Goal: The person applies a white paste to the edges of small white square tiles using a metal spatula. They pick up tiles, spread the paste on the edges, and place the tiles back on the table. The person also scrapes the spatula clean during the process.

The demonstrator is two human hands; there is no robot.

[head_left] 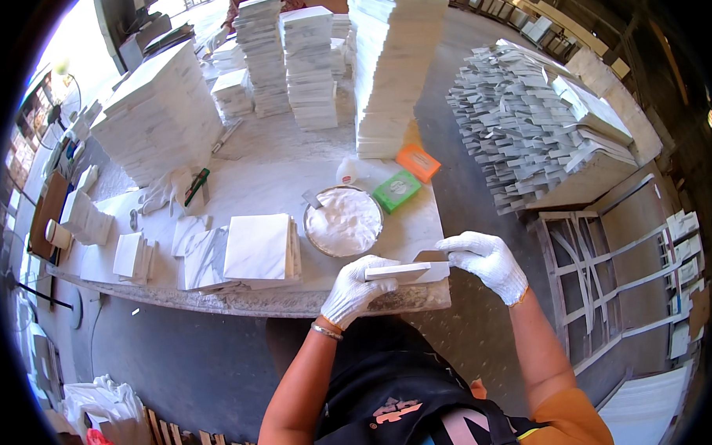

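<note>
Both my hands wear white knitted gloves. My left hand [354,290] is closed on one end of a small white marble tile [397,273], held edge-on above the front edge of the table. At the tile's other end, my right hand [487,263] pinches a thin, flat brownish-grey piece [431,256] against or just over the tile; its kind is unclear. Just behind my left hand stands a round bowl [306,234] of white paste, with a small metal blade [313,200] resting at its rim. To its left lies a stack of square marble tiles [258,248].
Tall tile stacks [390,72] rise at the back of the table [327,290]. A green box [397,191], an orange box [418,163] and a white bottle [346,171] stand behind the bowl. Right of the table are a large tile pile [517,123] and a metal frame [586,285].
</note>
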